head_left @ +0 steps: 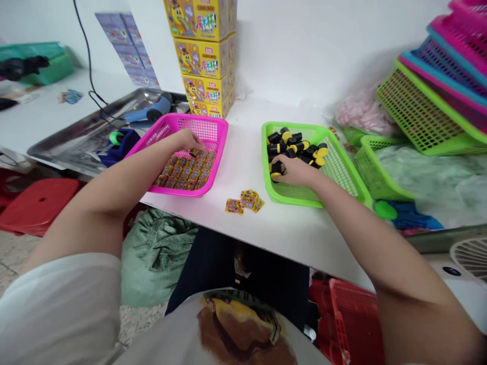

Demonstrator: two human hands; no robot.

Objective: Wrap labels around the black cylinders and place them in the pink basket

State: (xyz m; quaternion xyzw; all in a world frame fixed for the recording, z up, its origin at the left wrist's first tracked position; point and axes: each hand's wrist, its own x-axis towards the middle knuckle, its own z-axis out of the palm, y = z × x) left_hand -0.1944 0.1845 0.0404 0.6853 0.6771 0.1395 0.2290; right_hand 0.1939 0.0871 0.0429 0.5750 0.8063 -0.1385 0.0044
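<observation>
My left hand reaches into the pink basket, fingers curled down and closed on a small labelled cup at the back of the rows; the fingers partly cover it. Rows of similar orange-brown labelled cups stand packed beside it. Over in the green basket, my right hand grips a small black cup with a yellow rim. Loose black and yellow cups lie heaped just behind that hand. Between the baskets, several small printed labels lie on the white table.
Yellow printed boxes are stacked against the wall. At left, a metal tray holds a blue heat gun and a tape dispenser. Stacked coloured baskets lean at right, above a green basket of clear plastic bags.
</observation>
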